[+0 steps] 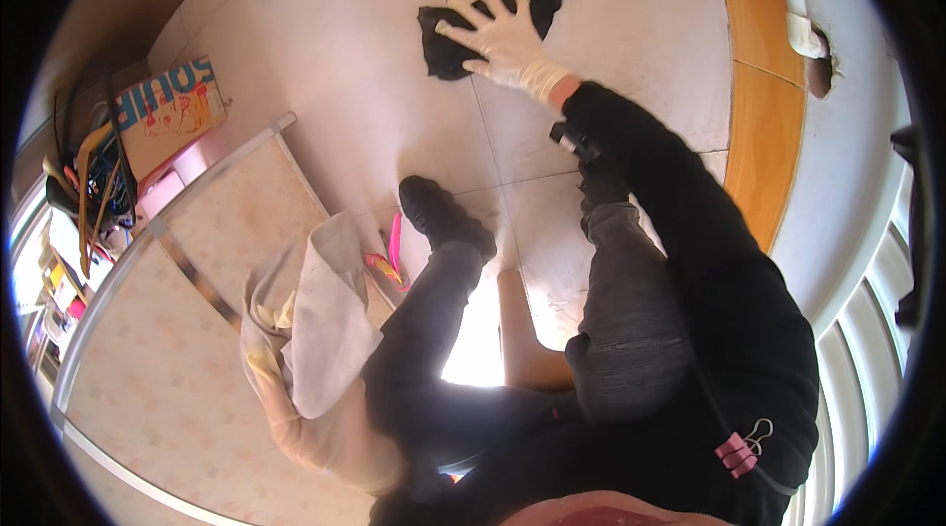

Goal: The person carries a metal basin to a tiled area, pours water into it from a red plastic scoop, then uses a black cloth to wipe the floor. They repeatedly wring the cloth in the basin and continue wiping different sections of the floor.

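My right hand (507, 45), in a pale translucent glove, lies flat with fingers spread on a black cloth (445, 51). The cloth is on the light tiled floor (581, 33), ahead of my feet. At the lower left, my left hand (268, 375), in a similar glove, is closed on a light grey cloth (337, 314). Its folds hang down over the hand and hide some of the fingers. Close by this cloth is a patterned beige panel (168, 339) with a metal edge.
My black shoe (443, 216) rests on the floor near a pink and yellow item (389, 260). A printed cardboard box (172, 117) and assorted clutter stand at the left. Along the right run an orange-brown tile border (764, 122) and a white pipe (800, 29) entering a wall hole.
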The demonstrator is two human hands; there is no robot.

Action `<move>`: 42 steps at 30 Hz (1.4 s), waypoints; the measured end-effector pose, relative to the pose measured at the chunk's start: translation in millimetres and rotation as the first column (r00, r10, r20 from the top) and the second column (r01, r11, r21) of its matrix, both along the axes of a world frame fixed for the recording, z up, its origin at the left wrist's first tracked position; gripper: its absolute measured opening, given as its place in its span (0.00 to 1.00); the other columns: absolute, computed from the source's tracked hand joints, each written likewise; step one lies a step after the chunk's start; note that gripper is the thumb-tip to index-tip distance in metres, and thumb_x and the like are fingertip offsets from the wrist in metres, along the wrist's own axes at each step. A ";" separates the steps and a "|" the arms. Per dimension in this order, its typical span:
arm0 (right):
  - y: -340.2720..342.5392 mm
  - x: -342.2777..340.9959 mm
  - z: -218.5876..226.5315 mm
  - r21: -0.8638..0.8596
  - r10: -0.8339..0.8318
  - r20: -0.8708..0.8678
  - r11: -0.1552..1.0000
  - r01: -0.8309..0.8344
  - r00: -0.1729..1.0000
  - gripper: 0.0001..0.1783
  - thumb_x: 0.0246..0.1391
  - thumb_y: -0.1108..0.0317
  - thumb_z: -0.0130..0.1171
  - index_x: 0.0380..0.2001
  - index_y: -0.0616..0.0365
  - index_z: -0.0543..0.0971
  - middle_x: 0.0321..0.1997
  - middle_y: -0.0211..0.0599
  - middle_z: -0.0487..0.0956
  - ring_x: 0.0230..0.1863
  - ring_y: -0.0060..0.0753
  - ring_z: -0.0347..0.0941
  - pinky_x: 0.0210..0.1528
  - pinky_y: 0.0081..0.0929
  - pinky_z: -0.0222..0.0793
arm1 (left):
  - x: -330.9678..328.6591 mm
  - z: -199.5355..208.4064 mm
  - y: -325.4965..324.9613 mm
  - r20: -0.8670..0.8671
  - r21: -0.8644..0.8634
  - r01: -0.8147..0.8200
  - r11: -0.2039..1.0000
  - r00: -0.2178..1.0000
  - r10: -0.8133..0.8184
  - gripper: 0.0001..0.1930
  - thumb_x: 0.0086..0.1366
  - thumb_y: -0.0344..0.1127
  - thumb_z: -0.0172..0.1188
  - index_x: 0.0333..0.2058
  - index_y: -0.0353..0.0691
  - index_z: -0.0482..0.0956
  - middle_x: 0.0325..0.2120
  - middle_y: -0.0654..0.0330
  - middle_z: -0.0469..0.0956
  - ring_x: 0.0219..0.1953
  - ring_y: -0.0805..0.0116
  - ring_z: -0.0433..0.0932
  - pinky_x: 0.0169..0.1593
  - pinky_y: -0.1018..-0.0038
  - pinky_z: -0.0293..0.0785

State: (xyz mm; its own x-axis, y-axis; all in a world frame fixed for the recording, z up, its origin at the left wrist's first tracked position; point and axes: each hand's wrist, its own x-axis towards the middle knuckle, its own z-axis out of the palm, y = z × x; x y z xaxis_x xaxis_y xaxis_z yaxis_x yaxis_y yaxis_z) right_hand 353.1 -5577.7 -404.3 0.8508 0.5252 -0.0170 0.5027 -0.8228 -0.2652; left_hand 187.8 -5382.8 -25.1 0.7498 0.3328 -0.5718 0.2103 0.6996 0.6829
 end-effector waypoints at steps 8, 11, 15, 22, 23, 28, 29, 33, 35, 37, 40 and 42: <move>-21.2 -136.4 3.9 0.206 0.618 -0.244 0.786 -0.582 0.747 0.21 0.57 0.64 0.51 0.54 0.32 0.78 0.57 0.22 0.76 0.51 0.36 0.74 0.45 0.38 0.71 | 2.1 -1.6 5.3 0.013 0.177 0.043 0.983 0.999 -0.046 0.27 0.74 0.41 0.49 0.66 0.35 0.61 0.64 0.49 0.66 0.67 0.55 0.62 0.69 0.54 0.55; -36.7 -97.2 13.4 0.226 0.610 -0.161 0.788 -0.573 0.775 0.20 0.56 0.64 0.54 0.49 0.28 0.81 0.54 0.19 0.77 0.48 0.36 0.76 0.44 0.41 0.74 | 1.9 -2.4 5.3 -0.020 0.232 0.118 0.966 0.993 -0.116 0.26 0.74 0.41 0.49 0.66 0.36 0.61 0.64 0.51 0.66 0.66 0.55 0.63 0.69 0.53 0.55; -77.1 55.7 23.7 0.459 0.103 -0.085 0.887 -0.052 0.991 0.19 0.54 0.73 0.50 0.44 0.39 0.83 0.33 0.47 0.80 0.37 0.52 0.78 0.39 0.45 0.74 | 6.6 -7.2 -1.1 -0.111 0.306 0.054 0.950 0.994 -0.021 0.26 0.74 0.42 0.49 0.66 0.36 0.62 0.64 0.51 0.66 0.66 0.55 0.63 0.68 0.54 0.56; -120.6 152.7 -9.9 0.141 -0.123 0.292 0.986 0.084 0.949 0.19 0.50 0.73 0.56 0.46 0.51 0.84 0.53 0.46 0.80 0.55 0.51 0.71 0.63 0.44 0.63 | 18.6 -9.0 -15.5 -0.114 0.274 0.083 0.958 0.992 -0.054 0.27 0.74 0.43 0.50 0.66 0.37 0.62 0.65 0.52 0.65 0.68 0.54 0.61 0.68 0.54 0.56; -123.1 124.9 -18.1 -0.082 -0.138 0.170 0.985 0.153 0.976 0.26 0.52 0.77 0.52 0.53 0.42 0.79 0.54 0.33 0.78 0.59 0.42 0.70 0.60 0.45 0.64 | 18.6 -8.8 -16.1 -0.107 0.258 0.069 0.964 0.993 -0.043 0.27 0.74 0.43 0.50 0.66 0.37 0.62 0.65 0.52 0.65 0.68 0.54 0.61 0.68 0.53 0.55; -189.9 -66.5 -14.0 0.051 0.115 -0.067 0.992 -0.112 0.991 0.27 0.46 0.77 0.58 0.53 0.50 0.80 0.69 0.29 0.66 0.70 0.40 0.57 0.72 0.53 0.47 | 17.1 -5.3 -20.2 -0.137 0.325 0.099 0.941 0.989 -0.057 0.27 0.74 0.42 0.49 0.66 0.35 0.62 0.64 0.50 0.65 0.68 0.54 0.60 0.69 0.53 0.54; -210.3 -100.1 -7.7 0.034 0.074 -0.118 0.997 -0.070 0.990 0.27 0.43 0.77 0.59 0.52 0.51 0.80 0.68 0.29 0.67 0.70 0.41 0.56 0.72 0.55 0.46 | 16.6 -4.3 -21.3 -0.119 0.282 0.085 0.956 0.992 -0.053 0.27 0.74 0.42 0.49 0.66 0.35 0.62 0.64 0.50 0.65 0.68 0.54 0.60 0.69 0.53 0.54; -272.0 -213.5 24.0 -0.165 -0.208 -0.377 0.974 0.155 0.902 0.25 0.39 0.79 0.57 0.46 0.55 0.82 0.66 0.37 0.69 0.68 0.48 0.59 0.70 0.53 0.50 | 11.7 -2.7 -24.9 -0.168 0.370 0.078 0.926 0.986 -0.015 0.25 0.75 0.43 0.46 0.65 0.34 0.63 0.62 0.51 0.67 0.65 0.56 0.64 0.67 0.55 0.56; -273.6 -230.6 32.5 -0.091 -0.367 -0.493 0.923 0.373 0.789 0.24 0.41 0.80 0.53 0.46 0.60 0.81 0.61 0.44 0.72 0.65 0.50 0.63 0.68 0.47 0.56 | 10.0 -3.3 -21.6 -0.093 0.309 0.033 0.951 0.996 -0.004 0.26 0.76 0.45 0.43 0.63 0.30 0.62 0.57 0.50 0.69 0.59 0.59 0.68 0.65 0.60 0.60; -257.3 -213.1 35.7 0.267 -0.536 -0.568 0.597 0.756 0.624 0.25 0.43 0.83 0.50 0.46 0.57 0.81 0.60 0.42 0.74 0.61 0.49 0.68 0.63 0.42 0.62 | 8.8 -5.0 -15.7 -0.114 0.316 0.002 0.949 0.993 0.036 0.24 0.74 0.42 0.48 0.64 0.35 0.64 0.59 0.53 0.70 0.62 0.57 0.67 0.66 0.55 0.58; -243.3 -121.4 47.6 0.313 -0.374 -0.174 0.856 0.411 0.911 0.24 0.45 0.84 0.50 0.45 0.54 0.81 0.57 0.40 0.77 0.57 0.49 0.71 0.59 0.41 0.64 | 7.7 -8.7 -8.5 -0.127 0.319 0.048 0.947 0.992 -0.007 0.24 0.74 0.41 0.51 0.64 0.38 0.66 0.60 0.55 0.71 0.63 0.57 0.67 0.67 0.53 0.57; -218.1 -22.5 40.3 0.446 -0.284 0.024 0.861 0.244 0.958 0.23 0.45 0.84 0.50 0.44 0.53 0.81 0.53 0.39 0.79 0.53 0.50 0.72 0.57 0.41 0.65 | 8.4 -9.8 -6.8 -0.128 0.325 0.076 0.942 0.991 -0.036 0.24 0.73 0.41 0.51 0.64 0.37 0.66 0.59 0.55 0.72 0.63 0.57 0.67 0.67 0.53 0.58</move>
